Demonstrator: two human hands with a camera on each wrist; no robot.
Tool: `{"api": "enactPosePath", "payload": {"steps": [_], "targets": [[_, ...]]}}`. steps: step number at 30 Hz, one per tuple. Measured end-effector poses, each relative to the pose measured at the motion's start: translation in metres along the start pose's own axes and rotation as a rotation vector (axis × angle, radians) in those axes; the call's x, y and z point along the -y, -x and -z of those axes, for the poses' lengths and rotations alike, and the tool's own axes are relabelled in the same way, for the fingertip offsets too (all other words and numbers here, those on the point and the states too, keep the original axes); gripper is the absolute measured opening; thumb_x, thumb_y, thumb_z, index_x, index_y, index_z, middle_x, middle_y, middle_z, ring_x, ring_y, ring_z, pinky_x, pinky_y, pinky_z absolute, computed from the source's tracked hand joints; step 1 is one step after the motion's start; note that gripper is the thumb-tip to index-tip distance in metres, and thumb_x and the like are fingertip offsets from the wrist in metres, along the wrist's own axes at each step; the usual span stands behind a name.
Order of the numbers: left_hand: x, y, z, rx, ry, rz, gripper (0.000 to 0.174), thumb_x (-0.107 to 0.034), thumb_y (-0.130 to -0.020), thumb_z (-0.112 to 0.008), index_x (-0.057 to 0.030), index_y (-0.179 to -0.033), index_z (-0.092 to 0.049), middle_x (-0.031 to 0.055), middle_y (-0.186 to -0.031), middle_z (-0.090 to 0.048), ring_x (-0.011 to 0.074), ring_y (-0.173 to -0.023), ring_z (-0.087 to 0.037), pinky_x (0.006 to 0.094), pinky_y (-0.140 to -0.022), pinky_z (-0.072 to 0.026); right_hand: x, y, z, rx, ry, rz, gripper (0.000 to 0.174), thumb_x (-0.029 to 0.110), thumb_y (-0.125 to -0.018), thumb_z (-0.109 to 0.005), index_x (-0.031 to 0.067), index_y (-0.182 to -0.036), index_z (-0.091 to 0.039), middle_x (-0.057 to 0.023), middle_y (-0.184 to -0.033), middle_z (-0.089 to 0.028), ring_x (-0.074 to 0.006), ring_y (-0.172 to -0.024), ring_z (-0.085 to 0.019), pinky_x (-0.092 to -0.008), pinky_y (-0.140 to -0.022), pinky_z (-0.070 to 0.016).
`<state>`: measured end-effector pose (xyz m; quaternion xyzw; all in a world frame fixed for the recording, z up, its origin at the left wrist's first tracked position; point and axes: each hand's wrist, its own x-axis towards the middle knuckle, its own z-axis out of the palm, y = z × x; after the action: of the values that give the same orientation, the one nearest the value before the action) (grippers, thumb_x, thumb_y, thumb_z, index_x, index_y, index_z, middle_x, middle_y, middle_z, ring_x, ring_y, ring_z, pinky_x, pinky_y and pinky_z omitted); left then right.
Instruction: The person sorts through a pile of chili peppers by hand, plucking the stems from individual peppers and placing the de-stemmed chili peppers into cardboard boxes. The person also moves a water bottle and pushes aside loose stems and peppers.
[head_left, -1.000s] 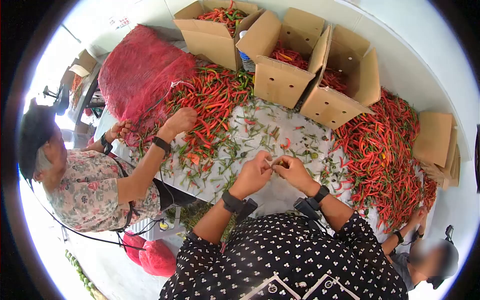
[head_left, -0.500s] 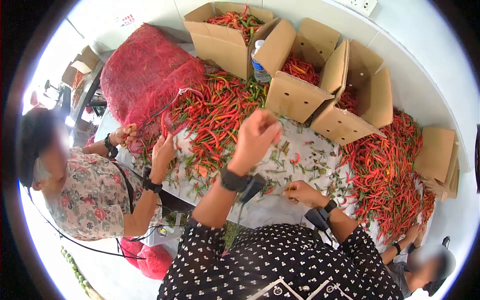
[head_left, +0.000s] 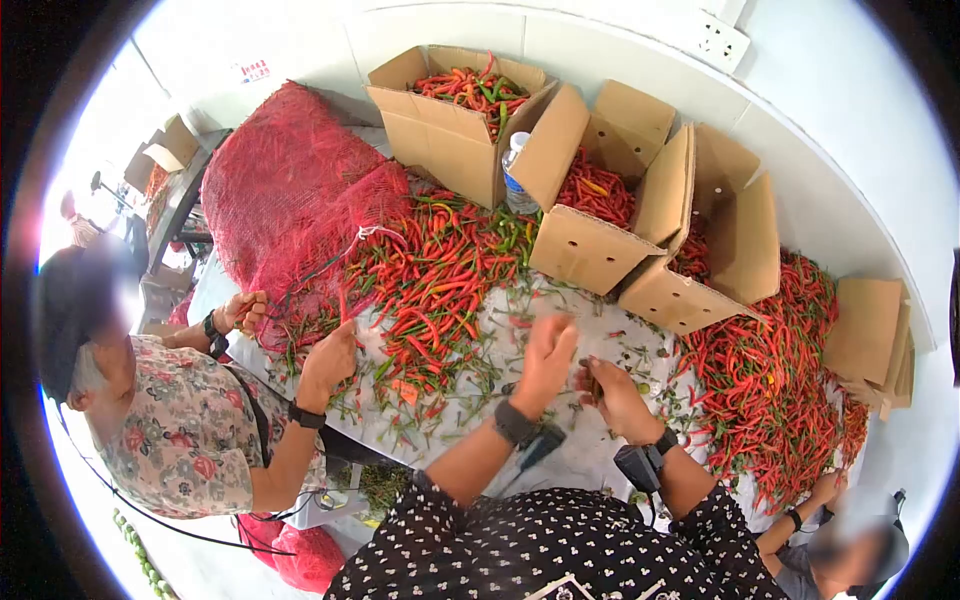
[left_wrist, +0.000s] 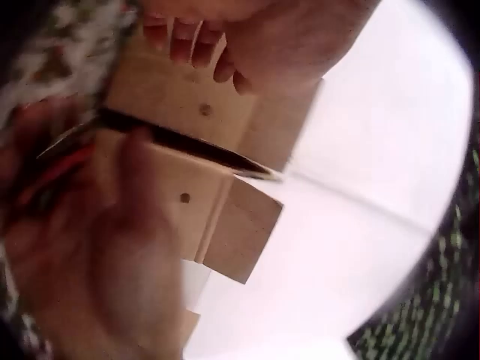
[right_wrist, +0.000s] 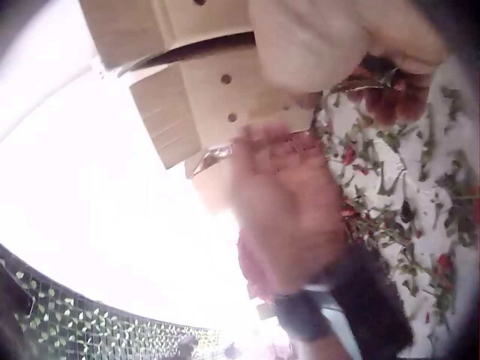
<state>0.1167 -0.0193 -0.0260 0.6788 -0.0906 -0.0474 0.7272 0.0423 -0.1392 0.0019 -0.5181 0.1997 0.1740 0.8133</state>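
In the head view my left hand [head_left: 548, 365] is blurred above the littered table, beside my right hand [head_left: 612, 398]. The right wrist view shows the left palm [right_wrist: 296, 202] facing up with nothing in it, its fingers loosely extended. My right hand has its fingers curled round a small, dark, partly hidden thing. In the left wrist view a blurred red streak, like a chili pepper [left_wrist: 60, 172], lies across that right hand. Cut green stems and bits of chili lie on the white table [head_left: 560, 440] around both hands.
Ahead stand open cardboard boxes [head_left: 590, 250] of red chilies, with a water bottle [head_left: 518, 185] between two. Chili heaps lie left [head_left: 430, 290] and right [head_left: 770, 370]. A red mesh sack [head_left: 290, 190] lies at the back left. One person [head_left: 180, 410] works at left, another [head_left: 830, 540] at right.
My hands were together one second ago. Then the left hand swung forward toward the boxes with something red at its fingers; now it is back beside the right hand, which still holds its small thing.
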Motion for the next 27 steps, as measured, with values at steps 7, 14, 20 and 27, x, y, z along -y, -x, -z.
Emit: {"api": "enactPosePath", "payload": {"steps": [7, 14, 20, 27], "targets": [[0.025, 0.010, 0.024, 0.102, 0.715, 0.403, 0.029, -0.028, -0.092, -0.041, -0.0022, -0.100, -0.050, 0.0071, -0.091, -0.055, 0.0187, -0.085, -0.053, 0.0292, -0.072, -0.0445, 0.015, -0.024, -0.039, 0.141, 0.586, 0.286, 0.050, 0.027, -0.092, -0.045, -0.0044, -0.129, -0.031, -0.0124, -0.128, -0.041, -0.0186, -0.120, -0.036, -0.0294, -0.099, -0.0288], [0.015, -0.120, 0.065, -0.140, 1.047, 0.284, 0.014, -0.024, -0.090, -0.047, -0.0110, -0.092, -0.051, 0.0007, -0.085, -0.052, 0.0157, -0.084, -0.051, 0.0318, -0.074, -0.0407, 0.013, 0.006, 0.018, -0.144, 0.482, 0.069, 0.037, 0.029, -0.091, -0.047, 0.0039, -0.118, -0.047, -0.0046, -0.111, -0.054, -0.0143, -0.103, -0.049, -0.0328, -0.083, -0.0410], [0.004, -0.201, 0.050, -0.004, 0.157, -0.246, 0.035, -0.022, -0.084, -0.053, -0.0033, -0.112, -0.045, 0.0099, -0.107, -0.051, 0.0214, -0.096, -0.051, 0.0332, -0.077, -0.0405, -0.019, 0.036, 0.046, -0.308, 0.376, -0.052, 0.034, 0.032, -0.089, -0.051, 0.0074, -0.112, -0.052, -0.0024, -0.106, -0.056, -0.0135, -0.099, -0.051, -0.0327, -0.078, -0.0422], [0.105, -0.281, 0.038, -0.363, 0.228, -0.180, 0.063, -0.037, -0.067, -0.068, -0.0020, -0.112, -0.043, 0.0283, -0.107, -0.047, 0.0454, -0.098, -0.046, 0.0471, -0.084, -0.0405, -0.035, 0.041, 0.062, -0.330, 0.420, -0.131, 0.028, 0.025, -0.088, -0.052, 0.0051, -0.108, -0.054, -0.0028, -0.102, -0.059, -0.0125, -0.095, -0.053, -0.0297, -0.076, -0.0419]]}}
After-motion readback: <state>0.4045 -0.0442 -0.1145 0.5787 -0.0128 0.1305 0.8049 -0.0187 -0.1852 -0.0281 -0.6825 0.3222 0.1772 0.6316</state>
